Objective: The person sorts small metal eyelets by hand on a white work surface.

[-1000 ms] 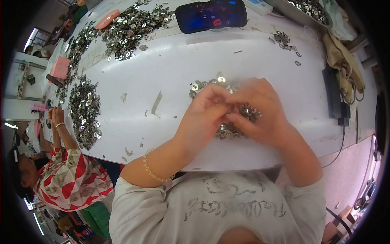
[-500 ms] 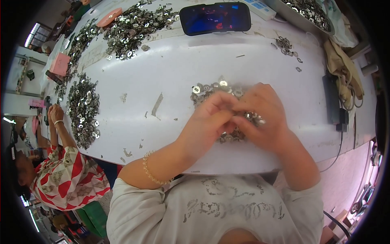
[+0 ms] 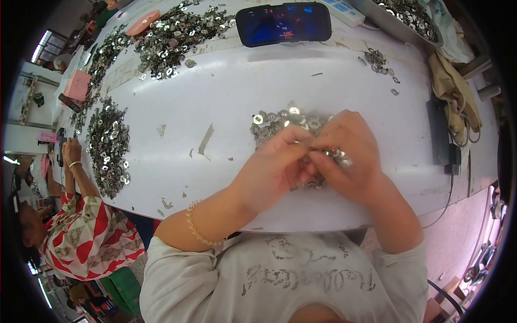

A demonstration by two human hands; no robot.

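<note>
Both my hands meet over a pile of small, flat, shiny metal pieces (image 3: 264,123), several of them ring-like with holes. My left hand (image 3: 274,167) has its thumb and forefinger pinched together, the other fingers curled. Its tips meet the fingertips of my right hand (image 3: 350,156), which is also closed in a pinch. What sits between the tips is too small and blurred to make out. More bright metal pieces (image 3: 339,157) show in the gap under the right forefinger; I cannot tell whether they are in the palm or on the table.
Larger metal heaps (image 3: 172,40) lie far left and along the left side (image 3: 109,151). A phone (image 3: 284,24) stands at the back. A metal tray (image 3: 412,19) and cloth bag (image 3: 455,91) are at the right, beside a black adapter (image 3: 442,132). A co-worker (image 3: 89,231) sits left.
My left hand has shifted very slightly, its fingers opening a little away from the right palm. The right hand stays nearly in place, and the pinched tips still meet.
</note>
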